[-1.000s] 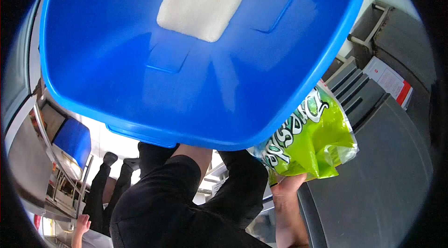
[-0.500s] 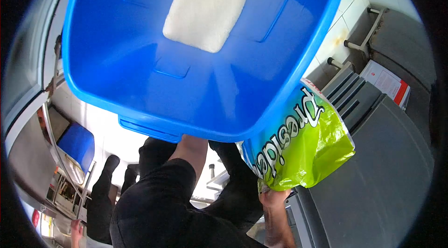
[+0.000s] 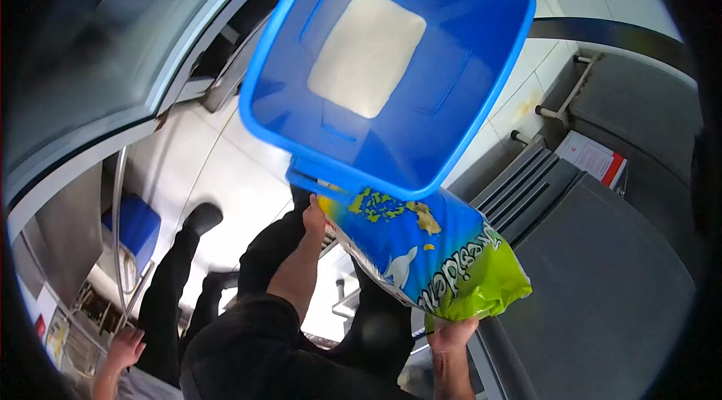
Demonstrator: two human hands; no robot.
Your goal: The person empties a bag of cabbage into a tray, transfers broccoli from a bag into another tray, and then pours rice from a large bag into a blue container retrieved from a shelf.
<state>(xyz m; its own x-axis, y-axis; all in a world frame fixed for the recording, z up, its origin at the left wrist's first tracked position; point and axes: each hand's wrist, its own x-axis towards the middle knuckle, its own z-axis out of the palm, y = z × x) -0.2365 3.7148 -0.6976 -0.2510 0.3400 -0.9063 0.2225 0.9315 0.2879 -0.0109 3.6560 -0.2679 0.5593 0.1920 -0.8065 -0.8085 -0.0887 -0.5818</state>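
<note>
A large plastic bag (image 3: 421,257), printed blue and green with white lettering, is held across my front. My left hand (image 3: 314,218) is closed on its left edge, close under the bin's rim. Near the bag's lower right end, my right hand (image 3: 453,332) grips the bunched green plastic. Beyond the bag stands a deep blue plastic bin (image 3: 267,92), its near rim overlapping the bag's top in this view. A flat layer of fine white material (image 3: 367,54) covers the bin's bottom. It looks like powder or small grains.
At the lower left are another person's hand (image 3: 126,347) and dark-clothed legs. A blue container (image 3: 135,228) stands on the left. Grey appliances (image 3: 602,257) line the right, with a red-and-white box (image 3: 590,158) between them. A glass-fronted unit (image 3: 135,46) curves along the upper left.
The bin appears smaller and farther right. More of the bag now shows in front of it, and my left hand has come into view on the bag's edge. The other person's hand is more visible.
</note>
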